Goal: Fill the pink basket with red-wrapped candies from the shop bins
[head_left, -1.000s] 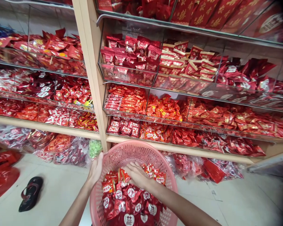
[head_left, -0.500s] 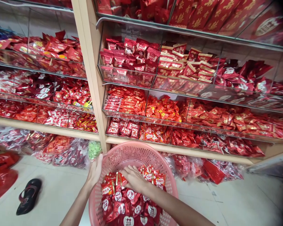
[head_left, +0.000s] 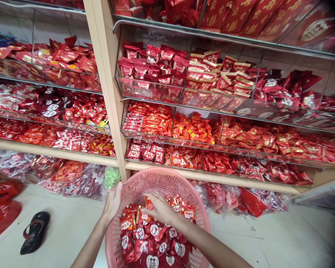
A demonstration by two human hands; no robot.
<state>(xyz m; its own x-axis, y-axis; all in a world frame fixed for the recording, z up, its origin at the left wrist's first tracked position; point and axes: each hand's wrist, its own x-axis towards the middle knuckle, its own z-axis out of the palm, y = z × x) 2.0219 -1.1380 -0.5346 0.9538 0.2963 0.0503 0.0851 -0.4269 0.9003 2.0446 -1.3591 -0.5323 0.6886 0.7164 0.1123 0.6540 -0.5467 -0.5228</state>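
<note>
A pink perforated basket [head_left: 159, 178] holds many small red packets [head_left: 156, 232], some with white heart labels. The basket's upper left rim is in the grip of my left hand [head_left: 113, 203], its fingers against the outside. Inside the basket, over the packets, is my right hand [head_left: 158, 208], palm down with thumb and fingers apart around a small orange-red packet [head_left: 149, 203]. Whether the fingers press on that packet is hard to see.
Shelves [head_left: 212, 175] full of red packets rise beyond the basket. A wooden post [head_left: 106, 74] divides them. Bagged sweets [head_left: 72, 178] line the floor below. A black flip-flop [head_left: 35, 232] and a red bag [head_left: 2, 212] lie at left.
My right hand has lifted slightly off the packets, and its thumb and fingers have spread, with an orange-red packet now visible between them. My left hand has stayed on the rim.
</note>
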